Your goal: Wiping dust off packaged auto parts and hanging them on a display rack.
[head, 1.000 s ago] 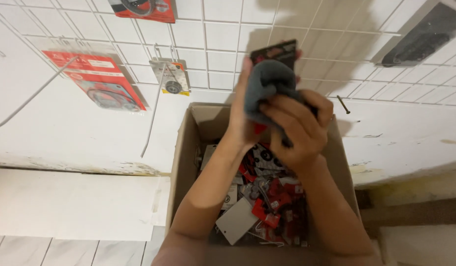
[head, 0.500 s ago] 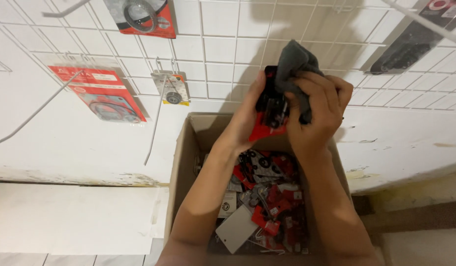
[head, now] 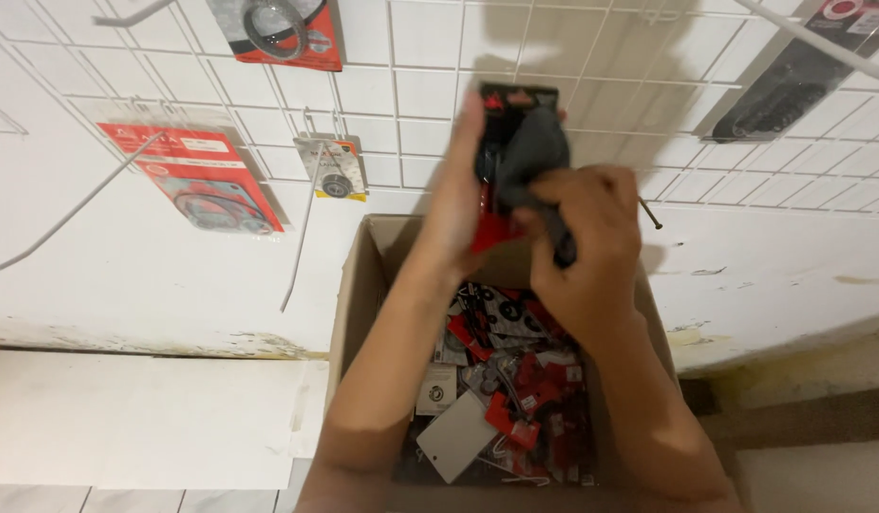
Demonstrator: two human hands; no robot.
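Compared with the earlier frames, both hands have risen slightly and shifted right, so the red-and-black carded packet (head: 501,161) now sits higher against the white wire grid (head: 401,57) on the far wall, and the grey cloth (head: 537,152) covers more of its face. At far left, a large red blister card with a ring-shaped part (head: 192,176) hangs on the grid, with a second red card (head: 283,28) above it and a small card holding a round bearing (head: 335,169) to its right; bare wire hooks (head: 78,204) project toward the viewer. At centre, the left hand (head: 458,204) grips the packet by its left edge, fingers closed along it, holding it upright above the open cardboard box (head: 359,304). The right hand (head: 582,237) is closed around the cloth, pressing it on the packet's front. Below, the box holds a loose heap of similar red packets (head: 525,399) and a grey card (head: 456,437). At far right, a dark packet (head: 791,85) hangs on the grid. Likely risks: rubbing pressure against a one-edge grip could twist the packet free, dropping it into the box, and the knuckles work close to the grid and a protruding hook tip (head: 651,214), which could snag the cloth.
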